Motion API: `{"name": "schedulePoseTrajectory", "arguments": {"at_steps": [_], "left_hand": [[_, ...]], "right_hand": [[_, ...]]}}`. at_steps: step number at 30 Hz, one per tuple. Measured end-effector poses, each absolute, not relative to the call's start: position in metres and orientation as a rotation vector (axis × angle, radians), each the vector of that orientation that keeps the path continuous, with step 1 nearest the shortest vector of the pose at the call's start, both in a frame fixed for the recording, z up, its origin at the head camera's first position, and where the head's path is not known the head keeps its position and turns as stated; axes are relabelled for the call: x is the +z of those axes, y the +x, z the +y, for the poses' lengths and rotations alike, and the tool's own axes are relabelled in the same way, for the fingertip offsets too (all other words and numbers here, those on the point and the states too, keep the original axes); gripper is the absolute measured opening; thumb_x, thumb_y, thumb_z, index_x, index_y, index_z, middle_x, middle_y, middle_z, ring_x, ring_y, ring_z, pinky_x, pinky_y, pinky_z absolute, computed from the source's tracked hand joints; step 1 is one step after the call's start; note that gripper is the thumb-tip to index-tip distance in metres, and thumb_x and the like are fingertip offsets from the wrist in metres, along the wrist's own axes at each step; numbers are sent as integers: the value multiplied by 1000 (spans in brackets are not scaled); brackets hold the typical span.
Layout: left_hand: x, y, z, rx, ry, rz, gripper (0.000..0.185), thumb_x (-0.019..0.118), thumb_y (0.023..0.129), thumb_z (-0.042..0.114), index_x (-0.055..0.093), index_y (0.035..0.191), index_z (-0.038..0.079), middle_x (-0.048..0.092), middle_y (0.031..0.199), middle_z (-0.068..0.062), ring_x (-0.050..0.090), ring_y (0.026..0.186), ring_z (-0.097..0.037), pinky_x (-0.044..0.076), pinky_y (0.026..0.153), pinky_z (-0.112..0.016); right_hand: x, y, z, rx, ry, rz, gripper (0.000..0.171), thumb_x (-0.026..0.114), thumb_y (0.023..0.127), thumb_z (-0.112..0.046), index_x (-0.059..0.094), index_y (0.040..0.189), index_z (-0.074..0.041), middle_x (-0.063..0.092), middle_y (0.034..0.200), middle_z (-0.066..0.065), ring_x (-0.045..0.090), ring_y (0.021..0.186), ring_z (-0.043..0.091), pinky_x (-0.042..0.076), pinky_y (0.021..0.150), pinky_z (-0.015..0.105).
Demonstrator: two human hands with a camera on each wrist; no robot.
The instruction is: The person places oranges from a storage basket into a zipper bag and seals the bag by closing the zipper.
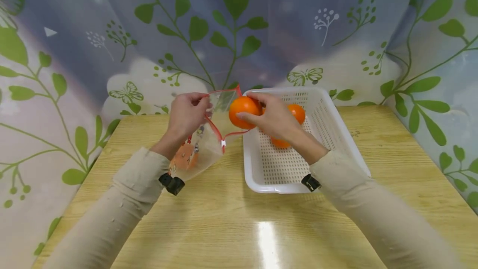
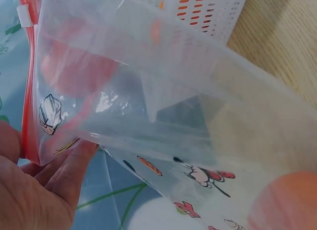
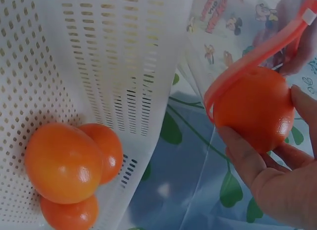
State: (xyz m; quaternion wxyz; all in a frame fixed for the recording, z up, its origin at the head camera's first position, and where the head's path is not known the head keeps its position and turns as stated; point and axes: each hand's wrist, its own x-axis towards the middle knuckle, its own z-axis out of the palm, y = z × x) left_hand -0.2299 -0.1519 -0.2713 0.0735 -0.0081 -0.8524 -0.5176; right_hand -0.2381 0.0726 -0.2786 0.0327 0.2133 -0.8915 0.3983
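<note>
The right hand (image 1: 274, 117) grips an orange (image 1: 242, 111) at the red-rimmed mouth of a clear zip bag (image 1: 201, 146). The left hand (image 1: 186, 113) pinches the bag's rim, holding it open just left of a white basket (image 1: 336, 128) on the table (image 1: 231, 219). Three more oranges (image 3: 69, 165) lie in the basket; the bag seems to hold another.

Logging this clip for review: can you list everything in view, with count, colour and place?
held orange: 1, orange, at the mouth of the bag, in the right hand.
zip bag: 1, clear with red zip edge and cartoon prints, left of the basket, one orange shape showing inside.
basket: 1, white perforated plastic, right of centre on the table.
basket oranges: 3, orange, together inside the basket.
table: 1, light wood.
backdrop cloth: pale with green leaves, behind the table.
left hand: holds the bag's rim.
right hand: grips the held orange.
</note>
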Motion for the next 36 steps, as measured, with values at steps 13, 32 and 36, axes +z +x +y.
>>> {"name": "schedulePoseTrajectory", "arguments": {"at_steps": [13,32,36], "left_hand": [[-273,-229,-153,-1541,-29,-2573,34,51,100,24,63,125,4,69,102,-11,69,83,-22,56,64,-27],[-273,-229,-153,-1563,-36,-2558,33,50,100,22,63,124,3,68,102,-11,69,85,-23,56,63,-26],[-272,-229,-152,-1577,-28,-2554,34,50,100,22,63,124,3,68,102,-11,69,85,-23,55,63,-26]], "right_hand": [[-287,-242,61,1183,602,-2809,59,71,83,-48,54,127,-13,60,113,0,57,91,17,48,80,32],[-290,-243,54,1118,562,-2867,63,69,83,-52,55,131,-13,61,117,2,58,93,18,49,80,32],[-290,-245,54,1086,560,-2872,63,69,84,-51,55,132,-12,60,121,3,58,96,19,48,82,32]]}}
